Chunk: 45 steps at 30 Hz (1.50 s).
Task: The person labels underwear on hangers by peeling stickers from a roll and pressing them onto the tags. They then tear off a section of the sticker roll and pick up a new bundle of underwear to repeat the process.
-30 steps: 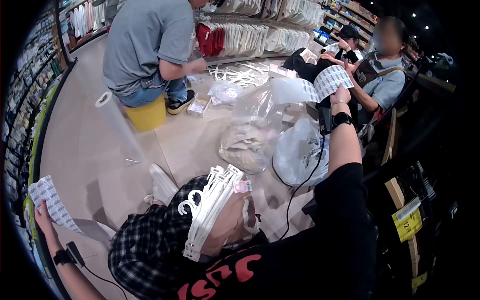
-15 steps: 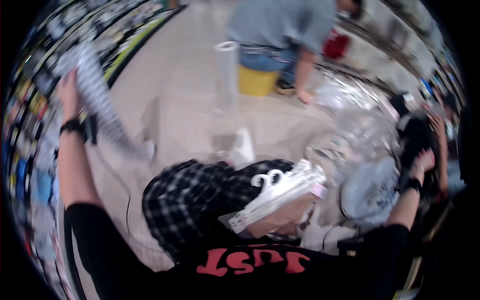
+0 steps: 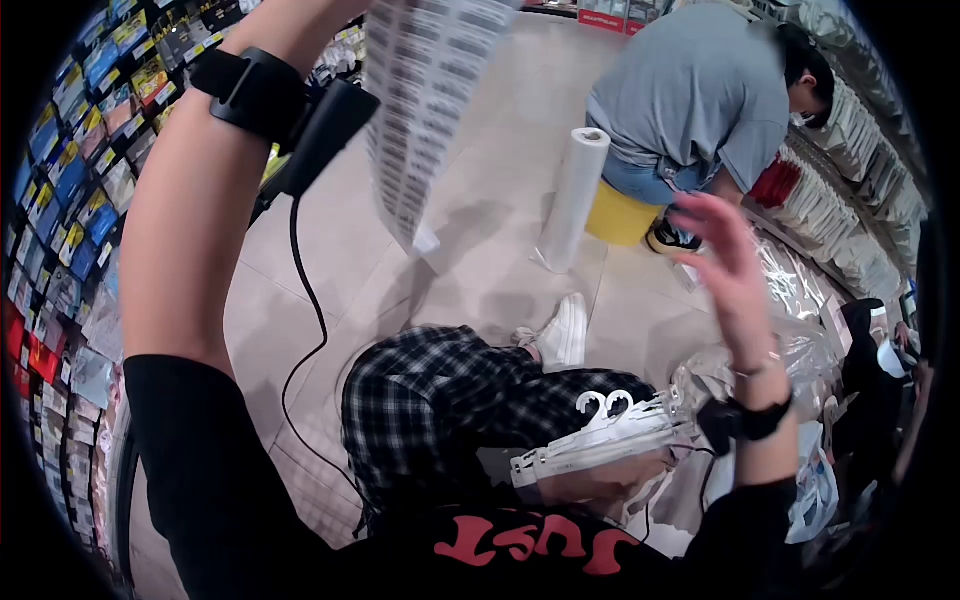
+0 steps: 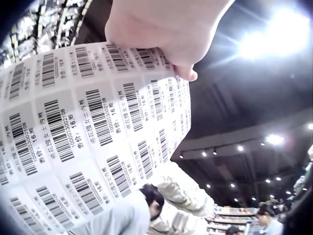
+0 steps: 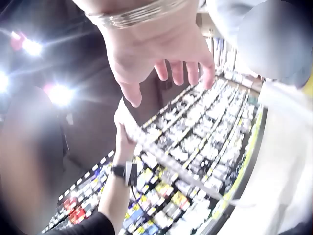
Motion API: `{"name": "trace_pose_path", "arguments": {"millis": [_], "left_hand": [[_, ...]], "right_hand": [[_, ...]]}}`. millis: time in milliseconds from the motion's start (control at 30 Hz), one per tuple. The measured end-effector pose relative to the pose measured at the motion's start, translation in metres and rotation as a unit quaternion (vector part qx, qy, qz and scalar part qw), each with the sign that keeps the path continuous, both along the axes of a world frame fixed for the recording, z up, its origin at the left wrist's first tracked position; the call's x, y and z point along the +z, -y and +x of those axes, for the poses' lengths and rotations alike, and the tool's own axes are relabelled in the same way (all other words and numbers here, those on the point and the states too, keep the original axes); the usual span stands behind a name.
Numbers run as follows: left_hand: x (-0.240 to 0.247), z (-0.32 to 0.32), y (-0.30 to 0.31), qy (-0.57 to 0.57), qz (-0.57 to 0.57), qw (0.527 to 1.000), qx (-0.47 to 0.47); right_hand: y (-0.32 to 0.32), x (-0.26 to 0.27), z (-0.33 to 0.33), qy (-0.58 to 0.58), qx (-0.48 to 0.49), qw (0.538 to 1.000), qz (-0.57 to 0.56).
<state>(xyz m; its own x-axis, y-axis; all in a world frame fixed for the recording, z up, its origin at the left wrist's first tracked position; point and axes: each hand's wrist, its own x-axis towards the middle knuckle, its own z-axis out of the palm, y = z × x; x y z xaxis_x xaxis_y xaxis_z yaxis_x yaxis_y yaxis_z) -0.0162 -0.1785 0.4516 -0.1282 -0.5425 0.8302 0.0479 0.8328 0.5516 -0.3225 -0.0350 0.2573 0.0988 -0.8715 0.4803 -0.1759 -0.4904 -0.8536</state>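
A long sheet of barcode labels [image 3: 430, 110] hangs from my raised left hand [image 4: 166, 24]. That hand lies beyond the top of the head view; the left wrist view shows it gripping the sheet's upper edge, with one fingertip [image 4: 187, 73] curled over it. The sheet's lower end tapers towards the floor. My right hand [image 3: 730, 270] is lifted with spread, loosely bent fingers and nothing in it; the right wrist view shows the same bare fingers. White clip hangers [image 3: 590, 440] with a tan garment [image 3: 605, 480] lie on my lap, below the right hand.
Display shelves [image 3: 100, 210] line the left side. Ahead, a roll of clear plastic [image 3: 575, 200] stands beside a yellow bucket [image 3: 618, 215] under a seated person [image 3: 690, 100]. Loose hangers [image 3: 790, 275] and plastic bags [image 3: 810, 350] cover the floor at right.
The label sheet that my right hand held a second ago is gone from it. Both hands have come up and inward, the left still carrying its sheet. The head view has turned left.
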Motion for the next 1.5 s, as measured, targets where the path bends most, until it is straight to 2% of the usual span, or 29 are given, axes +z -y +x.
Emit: {"name": "trace_pose_path", "arguments": {"millis": [33,67,100,133,167,200,233,267,300,333,400,467,500,533,567,600,633,700,767,833,900,1000,1133,1233,1300,1367,1400,1433,1500], "left_hand": [[-0.002,-0.019,-0.016,0.034,0.031,0.999,0.012],[-0.006,-0.039,-0.031,0.042,0.032,0.998,-0.024],[-0.012,-0.058,-0.043,0.05,0.034,0.996,-0.063],[-0.019,-0.074,-0.053,0.065,0.044,0.995,-0.062],[-0.024,-0.088,-0.059,0.079,0.052,0.994,-0.062],[-0.032,-0.099,-0.056,0.079,0.047,0.986,-0.14],[-0.04,-0.105,-0.055,0.088,0.053,0.989,-0.109],[-0.047,-0.112,-0.056,0.096,0.059,0.991,-0.078],[-0.055,-0.118,-0.058,0.104,0.066,0.991,-0.048],[-0.066,-0.122,-0.058,0.088,-0.053,0.994,0.021],[-0.088,-0.115,-0.06,0.047,-0.281,0.946,0.156],[-0.123,-0.099,-0.092,0.095,-0.198,0.973,0.067],[-0.154,-0.097,-0.111,0.182,-0.128,0.975,-0.005],[-0.184,-0.09,-0.122,0.281,-0.045,0.947,-0.152],[-0.198,-0.084,-0.131,0.412,0.099,0.876,-0.23],[-0.226,-0.08,-0.132,0.307,0.275,0.854,-0.318],[-0.256,-0.08,-0.128,0.19,0.441,0.787,-0.389],[-0.29,-0.083,-0.116,-0.109,0.438,0.782,-0.431],[-0.297,-0.067,-0.098,-0.265,0.449,0.726,-0.449],[-0.283,-0.055,-0.091,-0.44,0.518,0.674,-0.291],[-0.285,-0.042,-0.073,-0.474,0.447,0.726,-0.22],[-0.279,-0.008,-0.048,-0.491,0.425,0.744,-0.158],[-0.27,0.055,-0.014,-0.458,0.385,0.798,-0.075],[-0.252,0.116,0.012,-0.433,0.386,0.811,-0.072],[-0.22,0.136,0.019,-0.434,0.353,0.829,0.02],[-0.199,0.149,0.034,-0.403,0.311,0.858,0.07],[-0.189,0.153,0.039,-0.388,0.283,0.872,0.099],[-0.18,0.156,0.042,-0.37,0.255,0.884,0.127],[-0.17,0.155,0.045,-0.334,0.207,0.901,0.185]], "right_hand": [[0.009,-0.003,0.028,-0.002,0.055,0.998,0.038],[0.02,-0.008,0.051,-0.06,0.044,0.994,0.086],[0.032,-0.021,0.075,-0.052,0.06,0.992,0.103],[0.048,-0.04,0.096,-0.041,0.082,0.991,0.097],[0.047,-0.039,0.112,-0.068,0.104,0.981,0.152],[0.047,-0.036,0.127,-0.094,0.125,0.966,0.206],[0.044,-0.055,0.141,0.027,0.122,0.988,0.091],[0.045,-0.063,0.148,-0.018,0.093,0.99,0.105],[0.043,-0.065,0.148,-0.007,0.087,0.973,0.214],[0.046,-0.067,0.144,-0.123,0.085,0.971,0.189],[0.049,-0.068,0.132,-0.081,0.091,0.974,0.191],[0.047,-0.064,0.122,0.237,0.102,0.941,0.218],[0.05,-0.058,0.113,0.263,0.105,0.929,0.238],[0.056,-0.048,0.101,0.287,0.109,0.916,0.257],[0.06,-0.041,0.09,0.309,0.114,0.902,0.278],[0.065,-0.041,0.082,0.336,0.162,0.899,0.228],[0.061,-0.037,0.079,0.36,0.166,0.887,0.236],[0.053,-0.028,0.077,0.411,0.173,0.86,0.25],[0.049,-0.039,0.072,0.389,0.216,0.847,0.291],[0.036,-0.039,0.082,0.383,0.219,0.854,0.275],[0.031,-0.044,0.084,0.395,0.216,0.847,0.283],[0.026,-0.05,0.086,0.399,0.236,0.838,0.289],[0.02,-0.058,0.07,0.296,0.214,0.828,0.425],[0.004,-0.056,0.033,0.02,0.248,0.849,0.466],[-0.019,-0.033,0.002,-0.202,0.255,0.851,0.413],[-0.078,0.0,-0.052,-0.193,0.14,0.932,0.273],[-0.106,0.01,-0.066,-0.118,0.091,0.955,0.256],[-0.131,0.017,-0.079,-0.045,0.04,0.97,0.234],[-0.18,0.018,-0.094,0.001,-0.068,0.985,0.161]]}}
